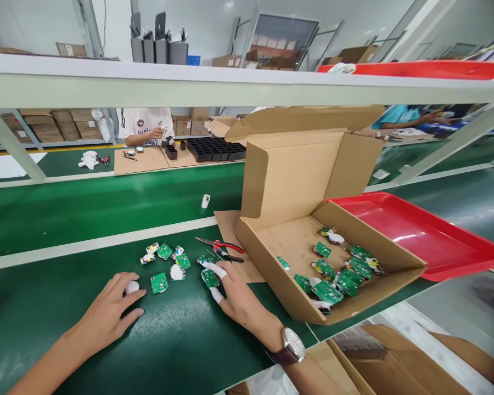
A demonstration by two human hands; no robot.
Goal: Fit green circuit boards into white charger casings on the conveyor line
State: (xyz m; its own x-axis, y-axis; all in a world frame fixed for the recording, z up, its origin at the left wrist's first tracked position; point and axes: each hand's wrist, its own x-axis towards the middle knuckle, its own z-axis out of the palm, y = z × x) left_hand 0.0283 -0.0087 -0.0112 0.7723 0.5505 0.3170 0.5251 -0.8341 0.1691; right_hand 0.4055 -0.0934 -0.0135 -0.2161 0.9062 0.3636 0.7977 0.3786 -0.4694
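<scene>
My left hand (107, 312) rests on the green bench with its fingers curled round a small white part (132, 287). My right hand (234, 299), wearing white finger cots and a wristwatch, pinches a small green circuit board (209, 277) between thumb and forefinger. Several more green boards with white parts (164, 260) lie scattered on the mat just beyond both hands. An open cardboard box (280, 181) to the right holds several more green boards (337, 271).
Red-handled pliers (224, 249) lie near the box's left corner. A red tray (420, 233) sits behind the box at right. A small white cylinder (205, 201) stands on the green belt. Across the belt, another person (146, 126) works beside a black tray (216, 148).
</scene>
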